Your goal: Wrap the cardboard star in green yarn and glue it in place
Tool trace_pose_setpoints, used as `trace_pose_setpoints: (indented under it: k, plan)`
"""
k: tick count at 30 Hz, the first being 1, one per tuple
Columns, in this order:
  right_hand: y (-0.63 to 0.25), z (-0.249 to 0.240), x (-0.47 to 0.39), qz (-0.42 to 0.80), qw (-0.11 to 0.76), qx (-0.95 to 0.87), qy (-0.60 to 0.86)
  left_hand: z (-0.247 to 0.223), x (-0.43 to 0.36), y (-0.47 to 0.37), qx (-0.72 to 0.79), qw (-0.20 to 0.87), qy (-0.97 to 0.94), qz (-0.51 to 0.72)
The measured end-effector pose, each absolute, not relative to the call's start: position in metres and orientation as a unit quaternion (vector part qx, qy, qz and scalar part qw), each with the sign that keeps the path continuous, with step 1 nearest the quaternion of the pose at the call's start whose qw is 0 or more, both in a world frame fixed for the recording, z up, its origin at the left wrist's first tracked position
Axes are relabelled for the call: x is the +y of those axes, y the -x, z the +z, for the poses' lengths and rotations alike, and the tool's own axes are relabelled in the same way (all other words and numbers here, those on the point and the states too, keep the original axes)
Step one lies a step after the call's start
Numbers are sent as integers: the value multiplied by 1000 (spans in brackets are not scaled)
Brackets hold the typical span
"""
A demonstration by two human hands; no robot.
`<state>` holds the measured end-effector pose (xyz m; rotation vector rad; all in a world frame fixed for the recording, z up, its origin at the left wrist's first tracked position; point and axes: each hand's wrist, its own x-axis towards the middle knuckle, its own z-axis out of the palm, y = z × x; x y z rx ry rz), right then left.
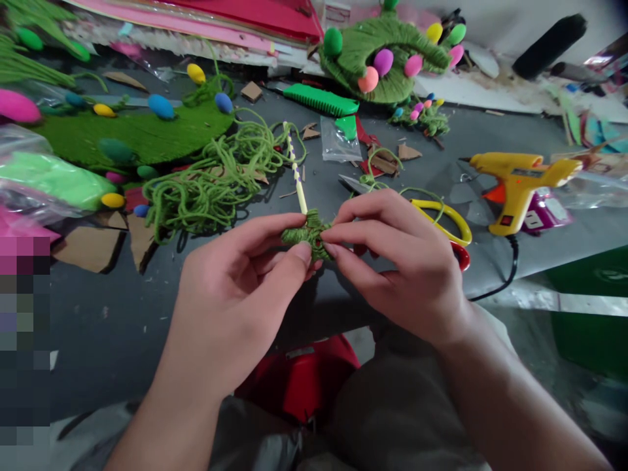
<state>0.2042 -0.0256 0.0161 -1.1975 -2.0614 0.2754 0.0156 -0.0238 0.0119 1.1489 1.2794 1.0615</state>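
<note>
Between my hands is a small green yarn-wrapped piece (pixel 308 237) with a small gap near its right side. My left hand (pixel 235 281) pinches it between thumb and fingers from the left. With thumb and fingertips closed together, my right hand (pixel 402 255) grips its right edge. A pale stick with a spotted upper part (pixel 298 180) points away just beyond the piece; whether it is joined to it I cannot tell. Loose green yarn (pixel 216 170) lies in a tangle behind my left hand. Scissors with yellow handles (pixel 461 226) lie partly hidden behind my right hand.
A yellow glue gun (pixel 520 180) with a black cord lies at the right. Farther back are a green utility knife (pixel 321 99) and a yarn-covered wreath shape (pixel 392 39) with coloured eggs. At left lie a green yarn-covered piece (pixel 147 134) and cardboard scraps (pixel 91 243).
</note>
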Motion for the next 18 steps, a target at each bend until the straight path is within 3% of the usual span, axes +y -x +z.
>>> trace_pose_setpoints:
  k: [8,15,18]
  plan:
    - [-205,18,-29,107,368,-796,468,9,-25,-15,560,482,-515,435]
    - [-246,35,-27,34,435,-737,516,10,-25,-16,571,478,-507,434]
    - [-300,35,-28,4,367,-735,571,12,-26,-15,575,477,-514,422]
